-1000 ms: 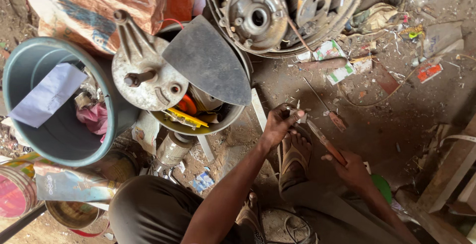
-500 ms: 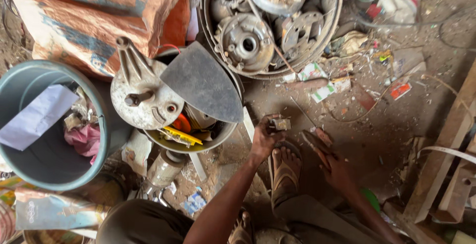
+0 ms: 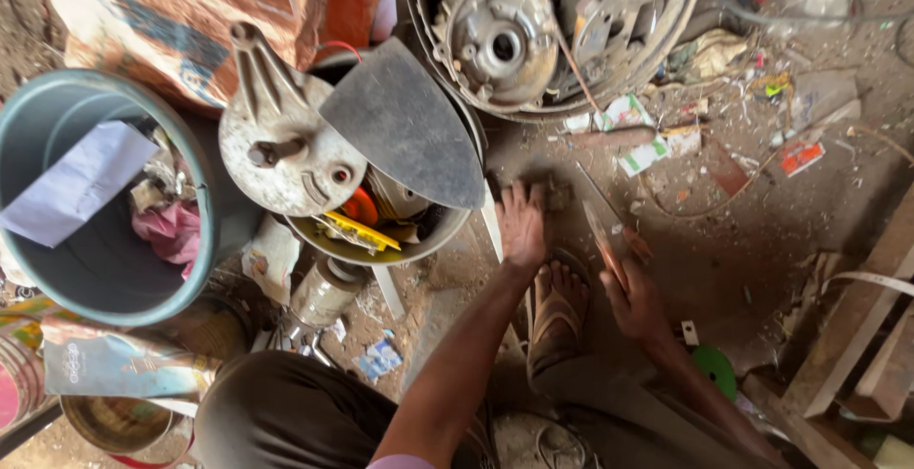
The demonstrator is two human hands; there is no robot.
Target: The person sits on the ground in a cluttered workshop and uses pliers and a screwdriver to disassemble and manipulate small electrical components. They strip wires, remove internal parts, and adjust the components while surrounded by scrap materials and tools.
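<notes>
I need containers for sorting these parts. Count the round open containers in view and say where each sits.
3 fully in view: the grey-blue plastic bucket at left, the small metal basin of parts at centre, the large round metal tub of hubs at top. A can rim at bottom left may be another.

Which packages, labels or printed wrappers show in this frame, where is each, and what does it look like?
Woven sack: top left, orange and tan, crumpled.
Small carton: on the ground below the metal basin, flattened, white and green.
Red wrapper: ground at right, small, red and white.
Foil pouch: bottom left, flat, silvery grey.
Blue scrap: ground by the knee, torn.
</notes>
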